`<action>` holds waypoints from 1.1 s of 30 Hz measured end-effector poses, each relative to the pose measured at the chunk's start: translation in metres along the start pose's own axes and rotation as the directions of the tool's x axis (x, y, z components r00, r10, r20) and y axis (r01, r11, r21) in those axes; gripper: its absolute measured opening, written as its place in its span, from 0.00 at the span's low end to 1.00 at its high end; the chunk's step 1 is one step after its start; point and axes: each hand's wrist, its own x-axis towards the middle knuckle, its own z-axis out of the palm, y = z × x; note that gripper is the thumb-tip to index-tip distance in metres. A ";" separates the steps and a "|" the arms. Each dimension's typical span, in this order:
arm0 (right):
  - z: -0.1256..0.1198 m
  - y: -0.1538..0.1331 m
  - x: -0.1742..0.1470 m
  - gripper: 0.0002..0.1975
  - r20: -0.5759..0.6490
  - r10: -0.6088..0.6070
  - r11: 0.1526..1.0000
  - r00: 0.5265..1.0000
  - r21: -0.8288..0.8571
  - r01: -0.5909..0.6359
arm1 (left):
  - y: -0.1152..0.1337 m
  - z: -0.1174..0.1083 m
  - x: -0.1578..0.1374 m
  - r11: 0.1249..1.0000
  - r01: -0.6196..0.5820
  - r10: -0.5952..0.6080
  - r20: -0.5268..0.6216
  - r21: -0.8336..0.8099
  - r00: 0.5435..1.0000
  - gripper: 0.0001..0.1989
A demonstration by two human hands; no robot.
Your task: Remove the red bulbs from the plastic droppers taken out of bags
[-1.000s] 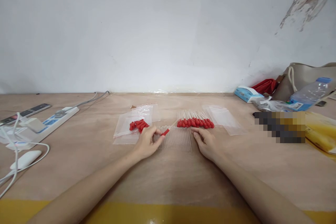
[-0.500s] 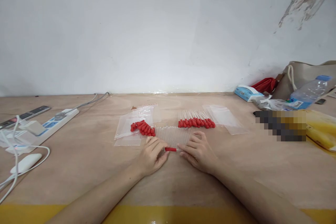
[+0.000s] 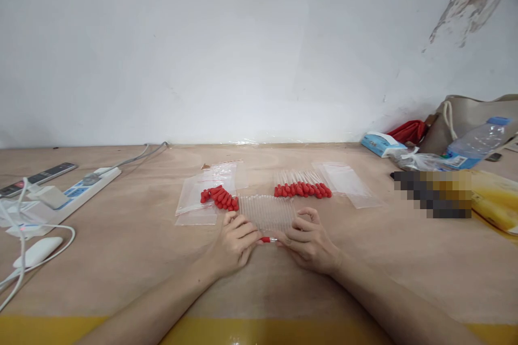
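Two bare hands meet low at the middle of the surface, the left hand and the right hand resting near each other with a slim red cylindrical piece lying level between their fingertips. The left fingers pinch its red end, and the right fingers close on the narrow clear tube that meets it; how far one sits inside the other is too small to tell. Both look light; the red part is probably a little soft and grippy, the tube stiff, smooth and apt to roll or crack if squeezed hard, so a gentle hold close to the joint, kept in line, should suit. Just beyond lies a flat row of clear slender plastic tubes, with a loose heap of red-tipped pieces on the left and a neat row of red-headed pale sticks on the right, transparent zip bags near the heap. The surface is brown with a yellow band along the near edge; a white power strip stands at left, a blue tissue pack and a clear bottle at right, before a pale wall with a peeling patch.
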 end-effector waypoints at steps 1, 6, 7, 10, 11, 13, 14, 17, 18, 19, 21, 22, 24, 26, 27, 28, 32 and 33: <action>-0.001 0.000 -0.001 0.08 -0.014 -0.012 1.000 1.000 -0.017 0.012 | 0.000 -0.001 0.000 1.000 0.007 -0.007 0.004 -0.006 1.000 0.07; -0.009 0.013 -0.008 0.11 -0.033 0.053 0.997 0.998 -0.050 -0.054 | -0.014 -0.008 -0.008 0.989 0.126 -0.129 -0.033 -0.082 0.991 0.06; -0.012 0.019 -0.010 0.10 -0.030 0.111 0.992 0.993 -0.051 -0.112 | -0.019 -0.011 -0.010 0.979 0.171 -0.180 -0.079 -0.112 0.980 0.06; -0.017 0.034 -0.012 0.08 0.003 0.328 0.942 0.945 -0.077 -0.327 | -0.038 -0.022 -0.013 0.927 0.335 -0.368 -0.235 -0.170 0.900 0.07; -0.018 0.038 -0.012 0.08 0.016 0.399 0.913 0.917 -0.097 -0.396 | -0.044 -0.025 -0.013 0.900 0.398 -0.434 -0.275 -0.178 0.858 0.08; -0.018 0.042 -0.013 0.09 0.041 0.540 0.835 0.841 -0.153 -0.529 | -0.057 -0.031 -0.013 0.825 0.529 -0.565 -0.334 -0.199 0.755 0.11; -0.017 0.042 -0.014 0.09 0.059 0.604 0.790 0.795 -0.177 -0.587 | -0.064 -0.033 -0.014 0.776 0.593 -0.628 -0.341 -0.214 0.699 0.12; -0.013 0.042 -0.017 0.08 0.151 0.715 0.698 0.682 -0.212 -0.684 | -0.086 -0.034 -0.020 0.621 0.740 -0.779 -0.306 -0.257 0.548 0.16; -0.011 0.042 -0.018 0.08 0.175 0.723 0.690 0.668 -0.213 -0.692 | -0.092 -0.034 -0.022 0.581 0.766 -0.810 -0.286 -0.275 0.512 0.17; -0.009 0.042 -0.018 0.08 0.189 0.725 0.689 0.663 -0.211 -0.693 | -0.098 -0.032 -0.024 0.548 0.783 -0.834 -0.265 -0.294 0.484 0.18; -0.005 0.039 -0.018 0.08 0.195 0.719 0.694 0.667 -0.207 -0.689 | -0.108 -0.029 -0.027 0.509 0.800 -0.859 -0.241 -0.317 0.451 0.21; -0.004 0.038 -0.018 0.09 0.194 0.717 0.697 0.669 -0.205 -0.687 | -0.112 -0.028 -0.028 0.502 0.807 -0.863 -0.237 -0.313 0.446 0.22; 0.000 0.033 -0.016 0.10 0.192 0.711 0.704 0.677 -0.201 -0.682 | -0.117 -0.025 -0.028 0.505 0.818 -0.860 -0.239 -0.275 0.450 0.21; 0.002 0.029 -0.015 0.10 0.183 0.703 0.711 0.687 -0.203 -0.673 | -0.120 -0.024 -0.027 0.519 0.827 -0.850 -0.235 -0.217 0.471 0.18; 0.003 0.027 -0.014 0.10 0.181 0.699 0.715 0.692 -0.205 -0.669 | -0.121 -0.023 -0.026 0.526 0.831 -0.845 -0.222 -0.182 0.486 0.17; 0.004 0.026 -0.013 0.10 0.181 0.695 0.719 0.696 -0.206 -0.664 | -0.121 -0.023 -0.026 0.532 0.834 -0.841 -0.208 -0.146 0.500 0.15; 0.006 0.025 -0.013 0.10 0.194 0.688 0.726 0.700 -0.203 -0.657 | -0.119 -0.026 -0.025 0.542 0.836 -0.831 -0.203 -0.083 0.518 0.14; 0.006 0.025 -0.013 0.10 0.200 0.684 0.730 0.702 -0.197 -0.655 | -0.119 -0.027 -0.025 0.537 0.839 -0.832 -0.216 -0.088 0.510 0.14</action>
